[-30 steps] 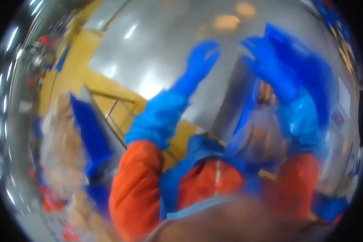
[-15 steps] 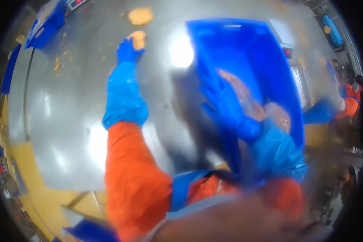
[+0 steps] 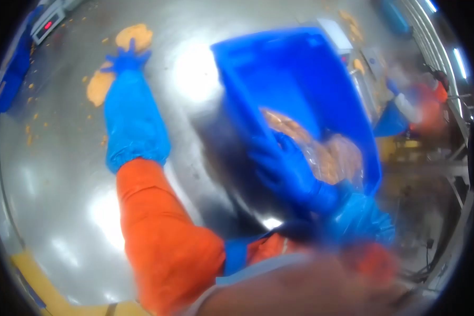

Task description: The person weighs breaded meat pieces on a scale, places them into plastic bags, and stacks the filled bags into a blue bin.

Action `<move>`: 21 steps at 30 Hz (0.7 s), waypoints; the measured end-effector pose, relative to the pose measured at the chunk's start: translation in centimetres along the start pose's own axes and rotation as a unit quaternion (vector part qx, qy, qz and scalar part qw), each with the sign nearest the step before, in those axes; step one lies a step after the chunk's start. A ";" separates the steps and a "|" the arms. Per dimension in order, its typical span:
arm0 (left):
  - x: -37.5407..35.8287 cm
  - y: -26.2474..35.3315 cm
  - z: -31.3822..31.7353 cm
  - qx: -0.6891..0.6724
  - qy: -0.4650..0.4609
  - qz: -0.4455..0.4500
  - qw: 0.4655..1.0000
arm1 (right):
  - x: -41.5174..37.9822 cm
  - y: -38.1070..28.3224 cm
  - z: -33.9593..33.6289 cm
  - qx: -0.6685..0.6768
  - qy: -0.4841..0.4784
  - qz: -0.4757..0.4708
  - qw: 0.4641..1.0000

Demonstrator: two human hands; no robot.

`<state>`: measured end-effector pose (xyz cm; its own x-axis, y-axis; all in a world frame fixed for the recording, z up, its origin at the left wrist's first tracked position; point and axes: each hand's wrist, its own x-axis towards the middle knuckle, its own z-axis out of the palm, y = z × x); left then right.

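My left hand (image 3: 125, 59), in a blue glove with a blue sleeve cover over an orange sleeve, reaches far across a steel table (image 3: 52, 174) with its fingers spread. It lies between two pale orange pieces of meat, one (image 3: 134, 36) just beyond the fingers and one (image 3: 99, 87) beside the wrist. My right hand (image 3: 279, 166), also gloved in blue, grips the near rim of a tilted blue plastic crate (image 3: 300, 73). Inside the crate lie clear bags of pale meat (image 3: 334, 155).
Small orange scraps (image 3: 34, 113) are scattered over the table's left part. A scale with a red display (image 3: 47, 25) stands at the far left. Another person in orange and blue (image 3: 416, 105) works at the right, blurred. Yellow floor (image 3: 31, 268) shows at the lower left.
The view swung from my raised arms down to the table. My left hand reached out to the meat pieces and spread its fingers. My right hand slid down onto the crate's rim.
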<state>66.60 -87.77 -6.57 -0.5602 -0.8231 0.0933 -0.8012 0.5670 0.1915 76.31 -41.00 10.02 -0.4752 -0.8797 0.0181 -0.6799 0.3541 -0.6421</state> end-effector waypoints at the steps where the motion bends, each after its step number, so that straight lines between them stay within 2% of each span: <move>1: -1.5 0.3 -0.4 0.056 -0.024 0.023 0.998 | -0.1 0.1 -0.4 -0.043 0.004 -0.031 0.999; 3: -2.9 0.0 -0.8 0.044 -0.029 0.047 0.997 | 0.2 -0.3 -0.5 -0.003 0.007 -0.014 1.000; 4: -4.0 -0.8 -0.5 0.037 -0.036 0.097 0.994 | 0.4 -0.8 -0.6 0.014 0.009 -0.009 1.000; 5: -5.3 -2.0 -0.5 0.030 -0.041 0.144 0.988 | 1.2 -2.8 -1.3 0.364 0.085 0.221 0.901; 6: -7.4 -3.1 -0.3 0.027 -0.019 0.189 0.981 | 1.4 -2.8 -1.4 0.524 0.090 0.315 0.786; 7: -10.1 -3.9 -0.2 0.025 0.003 0.232 0.972 | 1.5 -2.9 -1.5 0.649 0.134 0.406 0.629; 9: -16.5 -5.4 -1.2 0.000 -0.011 0.288 0.957 | -0.3 2.5 -0.1 0.569 0.051 0.352 0.742; 11: -23.7 -6.8 -0.8 0.015 0.009 0.324 0.946 | -0.8 2.9 1.1 0.532 -0.004 0.315 0.786; 13: -30.5 -7.1 0.2 0.038 0.001 0.318 0.947 | -0.8 1.3 2.4 0.421 -0.046 0.212 0.881; 14: -33.2 -7.5 0.8 -0.177 -0.072 0.282 0.940 | -0.3 0.2 2.9 0.360 -0.063 0.148 0.919; 15: -35.3 -7.5 -0.8 -0.198 -0.088 0.272 0.938 | 0.2 -0.8 3.0 0.292 -0.075 0.078 0.950; 16: -37.5 -7.5 -2.3 -0.219 -0.105 0.260 0.935 | 0.6 -1.8 2.6 0.218 -0.083 0.006 0.972; 17: -39.3 -7.2 -5.9 -0.046 -0.082 0.276 0.956 | 1.5 -3.9 2.4 0.037 -0.098 -0.098 0.990; 18: -40.1 -7.3 -7.9 -0.075 -0.091 0.234 0.965 | 2.3 -5.8 2.2 -0.138 -0.075 -0.203 0.966; 20: -41.5 -10.7 -6.8 -0.034 -0.079 0.220 0.972 | 4.3 -0.7 8.6 0.080 -0.040 -0.069 0.994; 21: -42.1 -12.3 -6.6 0.010 -0.080 0.205 0.975 | 6.2 1.0 9.8 0.175 -0.160 0.095 0.967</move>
<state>101.41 -60.30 -6.44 -0.8590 -0.5119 0.0031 -0.5057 0.8495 0.1506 78.16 -49.23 1.95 -0.3375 -0.8825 -0.3277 -0.3408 0.4390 -0.8313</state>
